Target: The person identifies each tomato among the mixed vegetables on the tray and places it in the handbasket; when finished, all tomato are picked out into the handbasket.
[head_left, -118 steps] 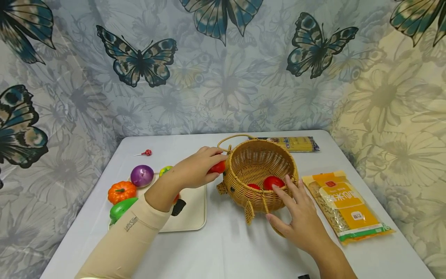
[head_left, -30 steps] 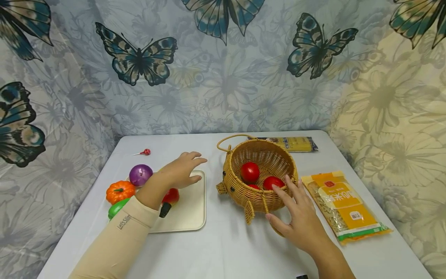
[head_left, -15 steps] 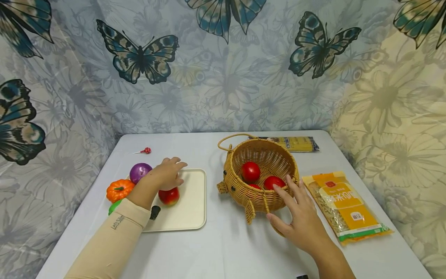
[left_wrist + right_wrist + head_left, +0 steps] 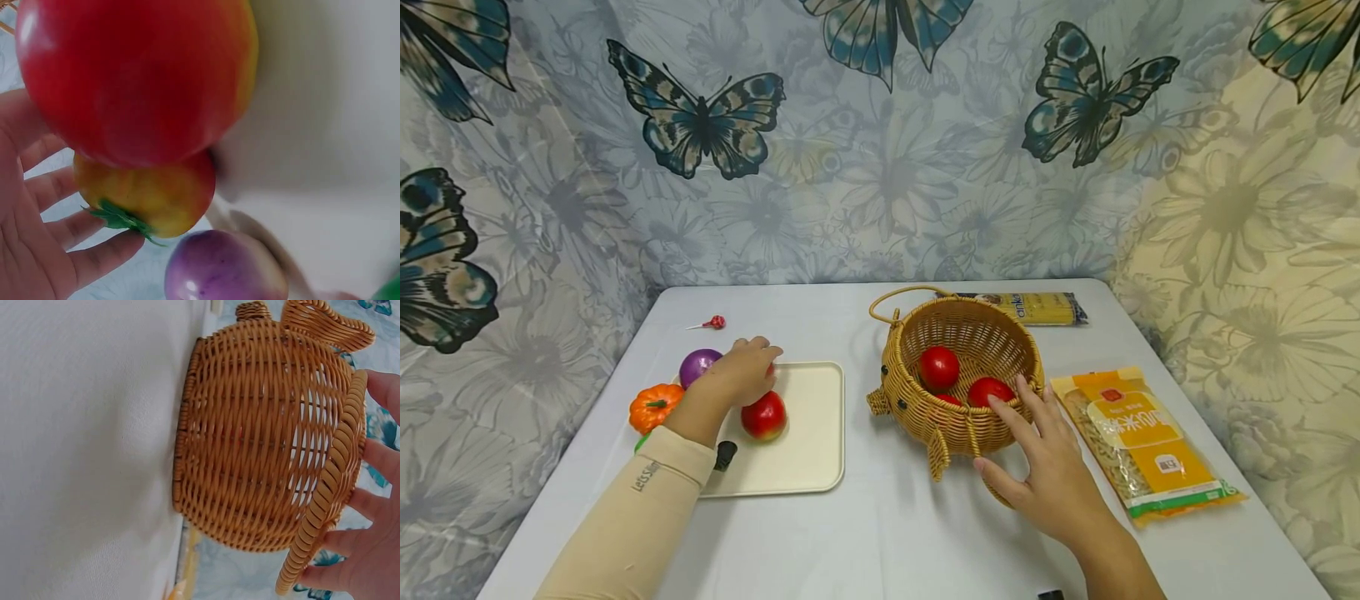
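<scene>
A person is working with 2 bare hands at a white tabletop [image 4: 880, 537]. The left hand [image 4: 741, 372] is hovering over the back left part of a cream tray [image 4: 812, 446], its fingers spreading apart alongside a yellow-and-red fruit [image 4: 150, 194] with a green leafy top. From the left wrist, 1 fingertip is seemingly meeting the leaves, though I can't tell how firmly. That fruit is sitting toward the back of the tray, mostly hiding under the hand in the head view.

A larger red fruit [image 4: 763, 417] is resting on the tray just nearer the person, with a black piece [image 4: 725, 456] lying near it. A purple vegetable [image 4: 697, 365] and an orange pumpkin [image 4: 653, 405] are lining the tray's left side, and a green vegetable [image 4: 640, 442] is peeking out beside the sleeve [image 4: 632, 508].

The right hand [image 4: 1048, 471] is touching the near right edge of a wicker basket [image 4: 940, 425], its fingers fanning apart. Inside, 3 red fruits [image 4: 939, 369] are showing.

A yellow packet [image 4: 1045, 309] is lying behind the basket, an orange bag [image 4: 1150, 442] is lying to its right, and a red lollipop [image 4: 717, 322] is lying at the back left.
</scene>
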Demonstrator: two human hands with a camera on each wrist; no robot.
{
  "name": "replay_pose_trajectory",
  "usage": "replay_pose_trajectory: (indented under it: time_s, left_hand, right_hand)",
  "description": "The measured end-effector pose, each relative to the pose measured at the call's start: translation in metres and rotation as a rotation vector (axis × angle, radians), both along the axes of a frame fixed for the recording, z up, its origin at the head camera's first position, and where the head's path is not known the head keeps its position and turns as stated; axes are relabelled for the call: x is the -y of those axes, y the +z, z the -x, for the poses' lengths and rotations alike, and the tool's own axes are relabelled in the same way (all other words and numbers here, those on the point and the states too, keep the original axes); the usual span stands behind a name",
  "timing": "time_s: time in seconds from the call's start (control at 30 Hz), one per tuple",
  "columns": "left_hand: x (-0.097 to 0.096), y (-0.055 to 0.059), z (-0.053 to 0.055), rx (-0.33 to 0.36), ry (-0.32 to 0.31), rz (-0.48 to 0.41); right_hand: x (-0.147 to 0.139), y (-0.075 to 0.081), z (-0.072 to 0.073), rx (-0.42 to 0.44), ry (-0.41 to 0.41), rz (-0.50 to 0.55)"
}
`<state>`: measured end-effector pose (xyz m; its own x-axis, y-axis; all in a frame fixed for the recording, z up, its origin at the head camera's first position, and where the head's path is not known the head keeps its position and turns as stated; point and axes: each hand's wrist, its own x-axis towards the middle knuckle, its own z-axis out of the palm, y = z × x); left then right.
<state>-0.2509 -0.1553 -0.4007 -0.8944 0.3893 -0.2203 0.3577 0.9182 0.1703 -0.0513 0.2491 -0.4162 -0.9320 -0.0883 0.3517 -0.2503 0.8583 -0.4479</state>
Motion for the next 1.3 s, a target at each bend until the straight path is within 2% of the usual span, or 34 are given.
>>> replay_pose_trajectory:
  time_s: [0.2, 0.5, 0.73, 0.97, 1.1, 1.3]
  left_hand:
    - [0.005, 0.001, 0.001, 0.023, 0.023, 0.012]
    - [0.008, 0.0, 0.003, -0.009, -0.024, 0.029]
    - [0.008, 0.002, 0.001, -0.02, -0.054, 0.012]
    - [0.009, 0.004, -0.001, -0.085, -0.106, -0.029]
    - [0.006, 0.007, -0.001, -0.106, -0.12, -0.041]
    - [-0.005, 0.019, -0.005, -0.118, -0.134, -0.079]
  right_hand:
    - [0.0, 0.0, 0.0, -0.004, 0.007, 0.002]
    - [0.001, 0.002, -0.002, -0.017, 0.011, 0.007]
    - [0.001, 0.001, -0.002, -0.022, 0.011, 0.005]
    - [0.0, 0.0, -0.002, -0.014, 0.008, 0.007]
    - [0.0, 0.0, -0.002, -0.013, 0.009, 0.007]
    - [0.0, -0.001, -0.002, -0.013, 0.007, 0.005]
